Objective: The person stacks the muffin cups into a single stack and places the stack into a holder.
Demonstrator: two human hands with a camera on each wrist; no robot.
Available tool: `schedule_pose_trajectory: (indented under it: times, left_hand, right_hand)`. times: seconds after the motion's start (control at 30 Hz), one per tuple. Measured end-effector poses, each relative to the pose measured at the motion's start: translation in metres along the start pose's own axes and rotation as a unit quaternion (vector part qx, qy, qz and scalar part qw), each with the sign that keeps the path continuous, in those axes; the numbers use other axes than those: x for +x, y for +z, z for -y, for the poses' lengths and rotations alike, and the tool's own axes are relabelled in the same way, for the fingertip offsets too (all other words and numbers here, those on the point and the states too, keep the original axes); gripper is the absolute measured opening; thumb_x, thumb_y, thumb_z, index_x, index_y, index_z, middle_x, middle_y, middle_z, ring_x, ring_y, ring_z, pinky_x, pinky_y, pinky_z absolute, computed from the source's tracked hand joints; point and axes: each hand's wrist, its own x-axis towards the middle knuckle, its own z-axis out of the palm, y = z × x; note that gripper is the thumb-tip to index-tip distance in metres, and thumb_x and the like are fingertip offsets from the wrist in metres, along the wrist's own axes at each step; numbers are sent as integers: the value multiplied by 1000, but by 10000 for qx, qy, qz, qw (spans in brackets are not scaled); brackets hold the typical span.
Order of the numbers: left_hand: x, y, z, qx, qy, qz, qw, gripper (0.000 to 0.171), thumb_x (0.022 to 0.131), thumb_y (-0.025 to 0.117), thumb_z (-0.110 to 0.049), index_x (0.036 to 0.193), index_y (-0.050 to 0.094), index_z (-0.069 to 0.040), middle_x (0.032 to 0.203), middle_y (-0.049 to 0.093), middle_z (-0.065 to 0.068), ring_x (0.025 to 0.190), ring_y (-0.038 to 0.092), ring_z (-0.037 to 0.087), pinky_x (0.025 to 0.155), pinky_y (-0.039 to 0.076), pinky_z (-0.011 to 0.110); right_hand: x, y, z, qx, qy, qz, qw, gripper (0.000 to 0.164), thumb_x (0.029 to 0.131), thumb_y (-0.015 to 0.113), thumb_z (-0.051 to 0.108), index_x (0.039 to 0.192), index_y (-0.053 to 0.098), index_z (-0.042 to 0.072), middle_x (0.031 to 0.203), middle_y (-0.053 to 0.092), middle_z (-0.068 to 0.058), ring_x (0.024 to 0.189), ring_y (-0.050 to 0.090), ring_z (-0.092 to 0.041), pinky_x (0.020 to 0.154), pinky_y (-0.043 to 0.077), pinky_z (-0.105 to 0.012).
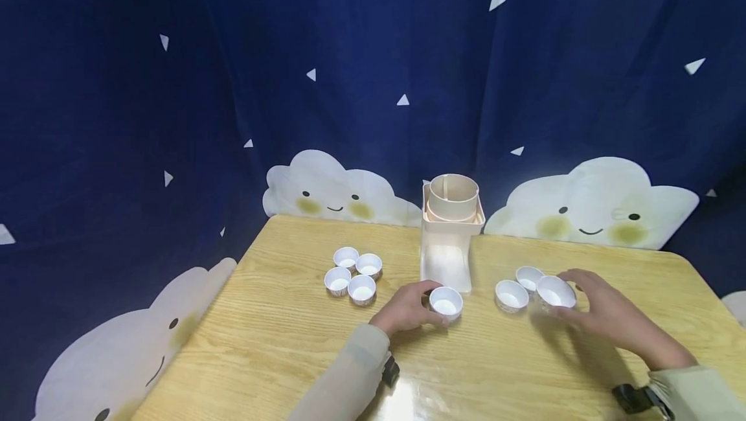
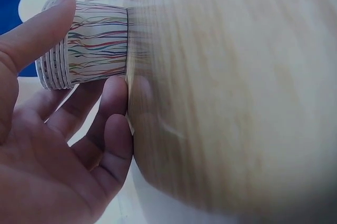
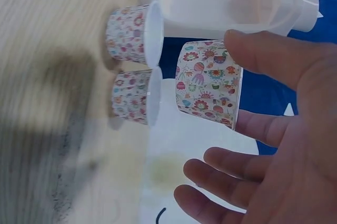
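My left hand [image 1: 408,307] holds a stack of striped paper baking cups [image 2: 97,42] by its sides. The stack stands on the table, and several nested rims show in the left wrist view. My right hand [image 1: 609,314] pinches one floral paper baking cup [image 3: 208,84] near its rim, thumb on one side and index finger on the other, while its remaining fingers are spread. That cup is raised above the table. Two more floral cups, one nearer [image 1: 511,296] and one farther [image 1: 529,278], stand on the wood just left of it.
A cream-coloured plastic holder [image 1: 445,249] with a round, open-topped tube stands at the table's back, behind my left hand. Several white-lined paper cups [image 1: 362,290] are grouped to the left on the wooden table [image 1: 280,337]. A dark blue curtain [image 1: 361,52] hangs behind.
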Motion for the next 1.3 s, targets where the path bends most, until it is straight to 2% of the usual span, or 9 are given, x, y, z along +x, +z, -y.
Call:
schedule_pose_trajectory:
  times: [0.33, 0.57, 0.8, 0.97, 1.17, 1.3]
  left_hand:
    - [0, 0, 1, 103, 32, -12, 9999, 56, 71, 88, -18, 122, 66, -23, 106, 67, -5, 92, 56, 6, 67, 51, 22]
    - [1, -1, 1, 138, 20, -53, 9999, 56, 71, 89, -19, 122, 66, -24, 103, 67, -6, 91, 56, 6, 70, 50, 22]
    - [1, 0, 1, 112, 34, -38, 9999, 55, 71, 88, -18, 121, 67, -24, 104, 67, -5, 91, 56, 6, 67, 51, 22]
    - [1, 2, 1, 32, 7, -16, 10000, 55, 71, 88, -18, 121, 67, -24, 105, 67, -5, 92, 56, 6, 62, 52, 24]
    - [0, 1, 1, 140, 66, -69, 9999, 55, 71, 89, -18, 121, 67, -23, 106, 69, -1, 90, 56, 5, 67, 50, 22]
    - [1, 1, 1, 126, 71, -30, 9999, 54, 71, 88, -19, 121, 67, -23, 108, 69, 0, 91, 56, 5, 66, 51, 22]
  right_hand:
    - [3, -1, 16, 231, -329, -112, 9991, 57, 82, 81, 27, 124, 56, -2, 127, 58, -28, 115, 55, -48, 88, 47, -63]
    - [7, 0, 26, 361, -512, -108, 9980, 54, 82, 81, 25, 124, 57, 1, 126, 60, -25, 113, 57, -46, 89, 48, -60]
    - [10, 1, 34, 300, -610, -211, 9975, 53, 81, 82, 27, 122, 59, 3, 124, 63, -20, 112, 58, -39, 88, 49, -45]
    - [14, 2, 43, 259, -675, -199, 9972, 53, 81, 81, 26, 123, 59, 2, 125, 62, -21, 112, 59, -38, 88, 48, -45]
    - [18, 7, 53, 237, -793, -218, 9963, 56, 80, 82, 25, 123, 58, -1, 125, 61, -24, 114, 58, -39, 91, 47, -52]
    - [20, 11, 58, 243, -767, -182, 9966, 56, 80, 82, 29, 122, 58, 0, 125, 61, -22, 116, 57, -37, 92, 47, -51]
